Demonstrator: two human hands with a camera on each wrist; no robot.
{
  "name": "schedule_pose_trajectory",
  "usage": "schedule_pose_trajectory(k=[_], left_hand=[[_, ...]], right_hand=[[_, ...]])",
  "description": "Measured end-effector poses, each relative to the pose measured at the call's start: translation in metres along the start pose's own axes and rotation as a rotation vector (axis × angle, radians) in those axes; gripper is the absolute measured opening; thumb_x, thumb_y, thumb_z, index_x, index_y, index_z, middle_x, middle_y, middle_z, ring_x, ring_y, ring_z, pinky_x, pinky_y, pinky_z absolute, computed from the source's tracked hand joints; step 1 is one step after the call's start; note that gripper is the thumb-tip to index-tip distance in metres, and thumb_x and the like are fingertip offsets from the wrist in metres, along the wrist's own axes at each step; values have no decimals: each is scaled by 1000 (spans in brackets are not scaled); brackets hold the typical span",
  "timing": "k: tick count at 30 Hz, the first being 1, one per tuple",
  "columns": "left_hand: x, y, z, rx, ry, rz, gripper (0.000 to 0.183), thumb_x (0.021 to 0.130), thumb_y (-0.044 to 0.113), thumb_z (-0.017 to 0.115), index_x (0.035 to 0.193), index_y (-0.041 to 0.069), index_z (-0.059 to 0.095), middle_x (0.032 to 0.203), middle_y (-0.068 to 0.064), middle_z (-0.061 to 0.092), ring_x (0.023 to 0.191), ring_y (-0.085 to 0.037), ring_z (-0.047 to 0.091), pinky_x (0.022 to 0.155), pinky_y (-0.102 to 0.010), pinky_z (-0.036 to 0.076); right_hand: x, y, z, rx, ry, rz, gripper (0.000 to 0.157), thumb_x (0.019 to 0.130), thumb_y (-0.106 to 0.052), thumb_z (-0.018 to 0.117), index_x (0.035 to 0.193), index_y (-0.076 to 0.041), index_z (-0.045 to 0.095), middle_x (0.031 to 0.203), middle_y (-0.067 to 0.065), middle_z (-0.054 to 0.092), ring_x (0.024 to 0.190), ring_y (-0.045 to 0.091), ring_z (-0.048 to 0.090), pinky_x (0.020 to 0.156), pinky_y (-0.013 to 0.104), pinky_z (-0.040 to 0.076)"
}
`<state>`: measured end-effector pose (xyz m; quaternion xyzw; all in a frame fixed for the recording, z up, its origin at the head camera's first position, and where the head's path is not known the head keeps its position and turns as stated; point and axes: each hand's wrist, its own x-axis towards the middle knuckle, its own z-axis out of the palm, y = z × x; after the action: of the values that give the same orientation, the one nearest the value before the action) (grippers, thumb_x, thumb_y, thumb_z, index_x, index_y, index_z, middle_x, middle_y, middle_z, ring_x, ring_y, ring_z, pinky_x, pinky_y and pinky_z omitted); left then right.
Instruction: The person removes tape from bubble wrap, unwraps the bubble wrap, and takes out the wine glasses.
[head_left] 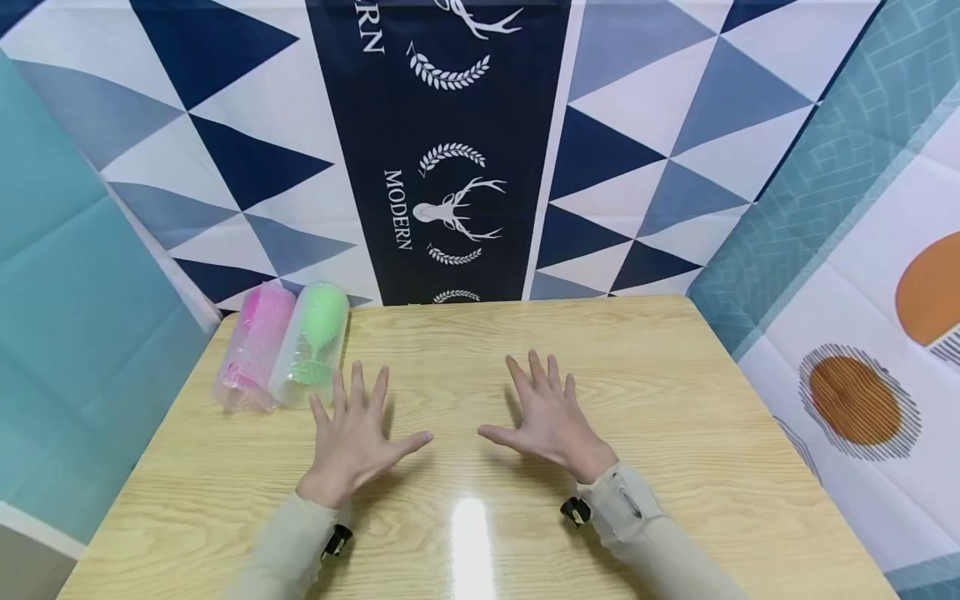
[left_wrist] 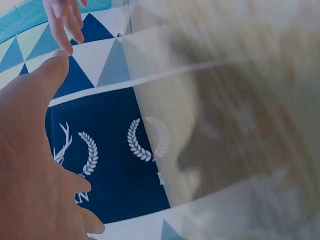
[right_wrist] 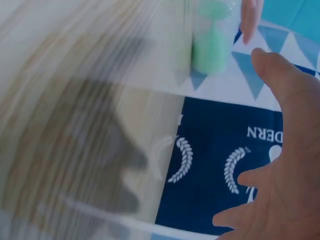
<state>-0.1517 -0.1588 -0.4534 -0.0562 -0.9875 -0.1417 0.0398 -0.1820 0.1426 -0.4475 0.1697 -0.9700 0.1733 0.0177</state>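
My left hand (head_left: 349, 442) hovers palm down over the table, fingers spread and straight, holding nothing. Its fingertips overlap the near edge of a clear wrapped package with a green goblet-shaped item (head_left: 322, 321) inside. Beside that, to its left, lies a similar clear package with a pink item (head_left: 264, 329). Across from the left hand, my right hand (head_left: 553, 423) is also spread and holds nothing, its thumb pointing inward. The right wrist view shows the green item (right_wrist: 210, 52) at the top, past the right hand (right_wrist: 292, 150). Only part of the left hand (left_wrist: 30, 135) shows in the left wrist view.
The wood-grain table (head_left: 637, 367) reaches back to a patterned cloth (head_left: 450, 167) with triangles and a deer print. A teal panel (head_left: 90, 317) borders the left side, and a printed cloth (head_left: 862, 333) the right. Both packages sit in the table's back left corner.
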Motion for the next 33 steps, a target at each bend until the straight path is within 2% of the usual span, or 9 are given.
schedule_pose_trajectory(k=[6, 13, 18, 22, 27, 33], left_hand=[[10, -14, -13, 39, 1, 0, 121, 78, 90, 54, 165, 13, 19, 170, -28, 0, 155, -54, -1, 115, -82, -5], [20, -27, -33, 104, 28, 20, 111, 84, 77, 62, 163, 8, 25, 168, -32, 7, 152, -61, 4, 114, -84, 9], [27, -37, -45, 106, 24, -1, 108, 86, 70, 66, 163, 6, 24, 167, -34, 9, 151, -62, 4, 113, -84, 9], [35, -45, -49, 91, 21, -20, 108, 86, 69, 67, 163, 7, 23, 166, -36, 7, 151, -63, 4, 112, -85, 9], [46, -56, -53, 89, 19, -48, 107, 87, 68, 66, 163, 6, 21, 165, -37, 7, 149, -65, 8, 111, -85, 13], [58, -68, -50, 79, 46, -65, 107, 88, 65, 68, 161, 2, 21, 162, -41, 10, 145, -68, 15, 111, -84, 19]], right_hand=[[8, -14, 1, 89, -32, -16, 116, 79, -85, 59, 166, -19, 20, 171, 24, 11, 155, 54, 7, 119, 77, 11], [14, -27, 5, 259, -83, -42, 113, 80, -77, 68, 166, -20, 21, 171, 22, 14, 156, 50, 9, 121, 75, 12], [18, -37, 5, 350, -143, -71, 111, 82, -75, 68, 166, -24, 17, 172, 19, 13, 158, 44, 9, 124, 69, 14], [22, -45, 3, 426, -161, -100, 108, 84, -71, 69, 166, -24, 16, 173, 13, 13, 160, 37, 9, 125, 64, 19], [28, -53, 0, 465, -156, -139, 106, 85, -68, 69, 166, -24, 17, 173, 9, 16, 160, 30, 13, 126, 59, 23], [32, -57, 2, 509, -165, -171, 103, 86, -67, 69, 165, -26, 19, 172, 4, 19, 159, 24, 18, 126, 54, 25]])
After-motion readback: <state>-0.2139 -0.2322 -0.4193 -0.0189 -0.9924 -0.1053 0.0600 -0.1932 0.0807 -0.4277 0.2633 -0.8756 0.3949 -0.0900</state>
